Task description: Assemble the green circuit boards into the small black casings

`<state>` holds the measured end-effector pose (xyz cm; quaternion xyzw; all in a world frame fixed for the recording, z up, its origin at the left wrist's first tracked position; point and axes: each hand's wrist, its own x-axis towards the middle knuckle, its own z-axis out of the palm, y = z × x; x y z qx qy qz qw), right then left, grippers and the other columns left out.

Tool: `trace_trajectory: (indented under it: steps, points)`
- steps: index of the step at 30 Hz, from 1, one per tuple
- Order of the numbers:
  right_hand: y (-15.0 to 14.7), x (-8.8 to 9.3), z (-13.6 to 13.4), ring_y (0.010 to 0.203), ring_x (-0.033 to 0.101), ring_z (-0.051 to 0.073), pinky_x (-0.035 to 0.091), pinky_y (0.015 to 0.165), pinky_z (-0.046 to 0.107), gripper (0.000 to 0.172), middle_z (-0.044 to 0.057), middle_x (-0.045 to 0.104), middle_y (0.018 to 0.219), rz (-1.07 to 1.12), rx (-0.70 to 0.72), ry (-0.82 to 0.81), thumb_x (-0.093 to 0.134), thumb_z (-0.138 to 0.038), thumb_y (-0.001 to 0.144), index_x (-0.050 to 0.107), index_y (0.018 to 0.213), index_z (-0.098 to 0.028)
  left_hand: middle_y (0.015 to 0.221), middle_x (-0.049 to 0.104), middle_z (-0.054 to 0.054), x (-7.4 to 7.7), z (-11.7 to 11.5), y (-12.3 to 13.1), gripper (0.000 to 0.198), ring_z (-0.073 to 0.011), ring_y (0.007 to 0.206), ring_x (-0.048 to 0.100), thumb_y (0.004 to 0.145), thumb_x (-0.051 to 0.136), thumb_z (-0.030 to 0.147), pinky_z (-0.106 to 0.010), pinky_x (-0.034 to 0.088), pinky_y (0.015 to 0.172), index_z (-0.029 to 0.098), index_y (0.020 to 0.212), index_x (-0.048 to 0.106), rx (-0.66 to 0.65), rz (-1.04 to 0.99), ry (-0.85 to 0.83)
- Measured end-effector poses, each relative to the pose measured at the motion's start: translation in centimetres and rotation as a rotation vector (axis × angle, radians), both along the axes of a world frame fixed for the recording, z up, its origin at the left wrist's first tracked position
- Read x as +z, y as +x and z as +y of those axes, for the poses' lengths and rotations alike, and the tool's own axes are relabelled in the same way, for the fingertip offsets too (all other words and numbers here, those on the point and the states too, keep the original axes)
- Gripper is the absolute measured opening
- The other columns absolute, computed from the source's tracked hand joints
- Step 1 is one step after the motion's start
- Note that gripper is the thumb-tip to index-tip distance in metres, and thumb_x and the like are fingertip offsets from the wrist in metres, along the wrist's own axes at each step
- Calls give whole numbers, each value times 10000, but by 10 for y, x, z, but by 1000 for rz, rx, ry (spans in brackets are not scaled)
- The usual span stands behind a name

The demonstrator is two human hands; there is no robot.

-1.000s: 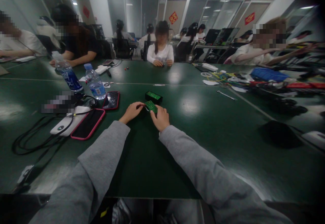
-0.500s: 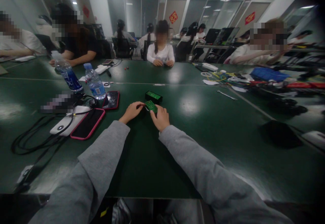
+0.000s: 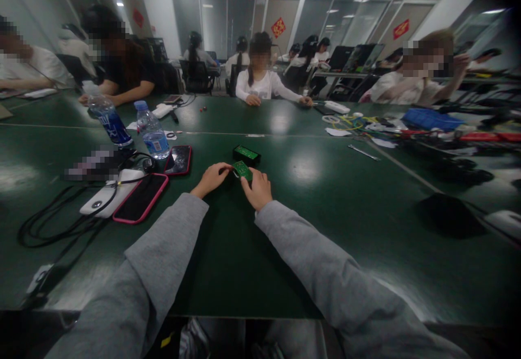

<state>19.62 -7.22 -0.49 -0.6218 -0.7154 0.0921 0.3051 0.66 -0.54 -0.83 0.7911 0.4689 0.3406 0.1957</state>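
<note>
A small green circuit board point(image 3: 243, 170) is gripped along its right side by my right hand point(image 3: 258, 190). My left hand point(image 3: 212, 180) is pinched closed beside the board's left edge; whatever lies between its thumb and fingertips is too small to make out. A thin pale piece point(image 3: 235, 174) shows at the board's left edge, near those fingertips. Just behind the board, a black box point(image 3: 257, 160) rests on the table with another green circuit board point(image 3: 247, 152) in its open top.
Left of my hands lie a red-edged phone point(image 3: 178, 160), a pink-cased phone point(image 3: 141, 199), a white power bank point(image 3: 95, 203) with black cables, and water bottles point(image 3: 154, 139). To the right are a wrench point(image 3: 363, 152) and tangled cables point(image 3: 366, 123). People sit across the table.
My hands and the circuit board stay practically still. Across the table, a person in white has stretched one arm out to the right, and the person at far right has raised a hand.
</note>
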Motion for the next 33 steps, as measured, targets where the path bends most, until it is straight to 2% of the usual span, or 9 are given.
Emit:
trace_trajectory:
  steps: [13,33]
  points:
    - [0,-1,0,1156,461,304,404,945,450,508,147,539,1323,11,7,24,431,-393,944,446,1363,-107,1101,711,-56,-4,3,0,230,-196,1022,647,896,518,242,-390,501,948,204,1048,686,-1,-6,9]
    - [1,-1,0,1125,478,298,424,931,459,510,146,542,1305,25,22,18,428,-404,948,443,1367,-112,1106,706,-47,0,0,0,231,-197,1035,641,900,516,251,-393,495,955,216,1058,681,-4,7,-3]
